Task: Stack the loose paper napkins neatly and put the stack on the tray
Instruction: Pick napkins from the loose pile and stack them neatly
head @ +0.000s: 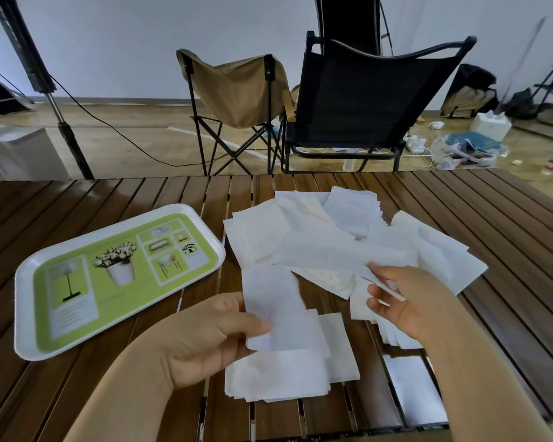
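A slatted wooden desk (77, 393) fills the lower part of the view. Beyond its far edge stand a black folding chair (364, 100) and, left of that, a tan folding chair (237, 87). On the desk, the tray (23, 314) (white rim, green printed floor) lies to the left of the napkins, bare of any paper. The loose napkins (332, 237) sprawl in an untidy overlapping heap right of the tray, some fanned out toward the desk's right side. Nearer the person than that heap, a partly squared stack (278, 374) of napkins rests flat on the desk, its edges not quite aligned.

The left hand (205, 339) is curled, thumb on top and fingers beneath, pinching a single napkin (272, 301) that stands up above the stack. The right hand (403, 298), at the near edge of the heap, pinches the corner of a napkin between thumb and fingertips, with more loose sheets lying under its wrist.
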